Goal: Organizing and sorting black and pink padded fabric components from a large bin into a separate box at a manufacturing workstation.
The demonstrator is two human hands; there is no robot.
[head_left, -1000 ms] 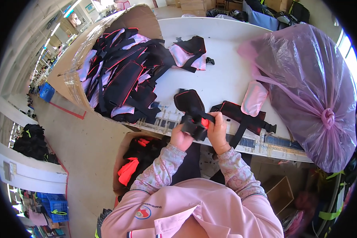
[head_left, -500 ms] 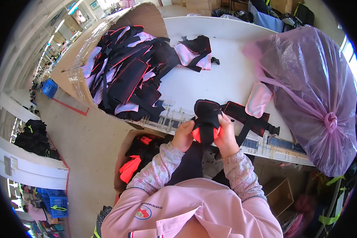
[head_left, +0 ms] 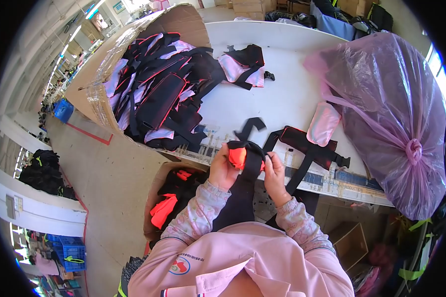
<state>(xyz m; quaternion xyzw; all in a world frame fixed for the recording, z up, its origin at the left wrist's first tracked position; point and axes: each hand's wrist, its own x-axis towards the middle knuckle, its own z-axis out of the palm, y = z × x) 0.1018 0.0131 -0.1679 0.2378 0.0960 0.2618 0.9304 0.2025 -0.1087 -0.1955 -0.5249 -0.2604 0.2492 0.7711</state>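
Observation:
Between my two hands, above the table's front edge, is a black fabric strap piece (head_left: 253, 159) with a bright orange-red lining showing. My left hand (head_left: 223, 169) is closed round its left side, next to the orange part. At the other side, my right hand (head_left: 276, 174) pinches the piece's black edge. One strap end sticks up beyond it. Just right of my right hand lies a black padded belt (head_left: 302, 140) with red edging and a buckle. A pale pink iridescent pad (head_left: 324, 124) rests against that belt.
A tipped cardboard box (head_left: 96, 94) spills a heap of black and pink belts (head_left: 161, 99) onto the white table (head_left: 282, 59). One black and pink belt (head_left: 243, 67) lies apart. A tied purple plastic bag (head_left: 391, 119) fills the right end. Below, another box (head_left: 156, 190) holds black and orange pieces.
Both hands have shifted slightly nearer me and a little apart. The piece between them has been turned, so its orange lining now shows at the left and a strap end stands up.

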